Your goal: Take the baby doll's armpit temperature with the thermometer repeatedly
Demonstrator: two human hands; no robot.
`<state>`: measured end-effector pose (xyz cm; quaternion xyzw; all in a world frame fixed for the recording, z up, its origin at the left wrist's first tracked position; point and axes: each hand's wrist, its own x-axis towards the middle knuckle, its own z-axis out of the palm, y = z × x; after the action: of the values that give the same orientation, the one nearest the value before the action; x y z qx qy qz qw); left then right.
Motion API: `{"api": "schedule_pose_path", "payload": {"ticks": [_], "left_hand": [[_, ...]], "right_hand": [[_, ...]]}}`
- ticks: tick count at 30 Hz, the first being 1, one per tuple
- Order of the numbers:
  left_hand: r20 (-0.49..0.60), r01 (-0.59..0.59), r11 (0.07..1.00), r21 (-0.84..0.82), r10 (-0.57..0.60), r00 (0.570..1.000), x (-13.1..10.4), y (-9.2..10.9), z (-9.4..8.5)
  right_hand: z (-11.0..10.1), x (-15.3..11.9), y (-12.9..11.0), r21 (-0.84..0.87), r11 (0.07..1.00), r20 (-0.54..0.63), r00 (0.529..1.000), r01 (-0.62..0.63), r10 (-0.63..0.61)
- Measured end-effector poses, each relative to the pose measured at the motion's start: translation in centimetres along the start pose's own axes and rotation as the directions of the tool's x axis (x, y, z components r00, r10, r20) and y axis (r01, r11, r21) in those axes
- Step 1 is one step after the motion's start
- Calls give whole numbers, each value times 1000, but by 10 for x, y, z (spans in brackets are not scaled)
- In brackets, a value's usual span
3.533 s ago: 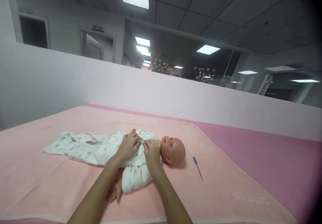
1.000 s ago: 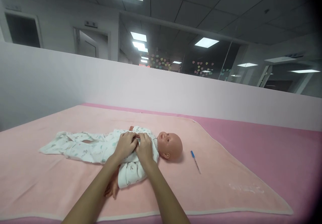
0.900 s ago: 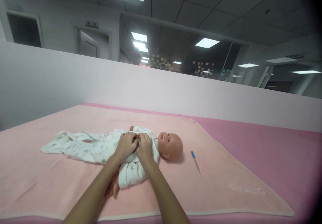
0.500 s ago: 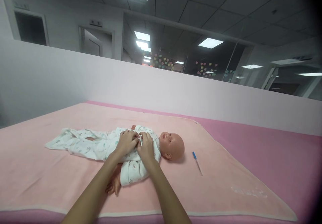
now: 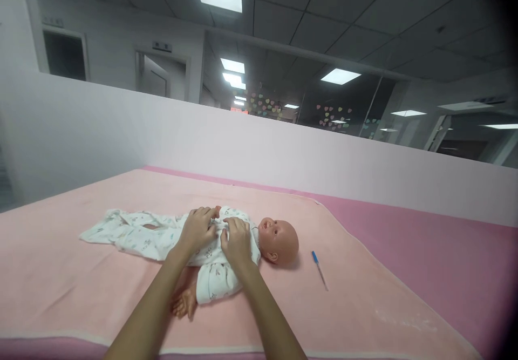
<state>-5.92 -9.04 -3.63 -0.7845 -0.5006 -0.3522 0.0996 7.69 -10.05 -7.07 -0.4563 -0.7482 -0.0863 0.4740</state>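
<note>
A baby doll (image 5: 279, 241) lies on its back on a peach blanket (image 5: 356, 300), head to the right. It wears a white patterned outfit (image 5: 141, 241) whose legs stretch to the left. My left hand (image 5: 199, 229) rests on the doll's torso, fingers curved over the cloth near the doll's far hand. Just right of it, my right hand (image 5: 237, 236) lies on the chest below the neck, thumb apart from the fingers. A small gap separates my hands. The doll's near hand (image 5: 185, 301) sticks out of its sleeve beside my left forearm.
A thin stick with a blue end (image 5: 319, 270) lies on the blanket right of the doll's head. Pink padding (image 5: 404, 236) shows beyond the blanket's right edge. A low white wall (image 5: 283, 149) runs along the back.
My hands have drawn slightly apart over the doll's chest, and their fingertips no longer meet at the cloth. The whole view has shifted a little.
</note>
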Motion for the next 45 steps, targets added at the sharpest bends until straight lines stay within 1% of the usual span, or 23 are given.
{"api": "schedule_pose_path", "payload": {"ticks": [2, 3, 6, 9, 11, 16, 19, 22, 27, 30, 32, 36, 41, 45], "left_hand": [[-20, -33, 999, 14, 33, 999, -1, -2, -1], [-25, -31, 999, 15, 31, 999, -2, -3, -2], [-33, 26, 1000, 15, -25, 999, -3, -7, 0], [-20, 100, 995, 19, -100, 995, -4, -11, 1], [3, 129, 991, 18, -129, 992, -5, -12, 0], [25, 152, 988, 0, -152, 988, -7, -11, -4], [45, 173, 985, -9, -172, 984, -10, -12, -6], [62, 200, 980, -10, -199, 978, -12, -13, -8], [83, 174, 985, 16, -174, 981, -13, -13, -9], [68, 156, 987, 49, -159, 985, -13, -14, -10], [48, 176, 981, 80, -181, 982, -13, -15, -9], [28, 269, 954, 132, -274, 961, -13, -22, -10], [102, 261, 958, 121, -273, 957, -14, -27, -10], [131, 297, 952, 75, -304, 944, -15, -26, -9]], "right_hand": [[3, 5, -1, -14, 1000, 30, 999, 28, -27], [5, 8, -2, -35, 999, 50, 998, 30, -28], [13, 13, -5, -117, 993, 88, 996, 14, -4], [17, 12, -9, -152, 988, 72, 997, 6, 5], [17, 10, -11, -157, 988, 54, 999, 3, 6], [12, 7, -14, -113, 994, 66, 998, 4, 4], [13, 7, -14, -62, 998, 62, 998, -5, 9], [14, 5, -13, -51, 999, 49, 999, 8, -5], [12, 3, -13, -50, 998, 67, 997, 32, -28], [12, 3, -13, -48, 999, 71, 997, 26, -22], [13, 3, -13, -47, 999, 63, 998, 22, -19], [15, 2, -13, -43, 998, 52, 998, 39, -37], [17, 1, -12, -52, 997, 49, 998, 49, -47], [17, 1, -13, -49, 997, 41, 998, 54, -52]]}}
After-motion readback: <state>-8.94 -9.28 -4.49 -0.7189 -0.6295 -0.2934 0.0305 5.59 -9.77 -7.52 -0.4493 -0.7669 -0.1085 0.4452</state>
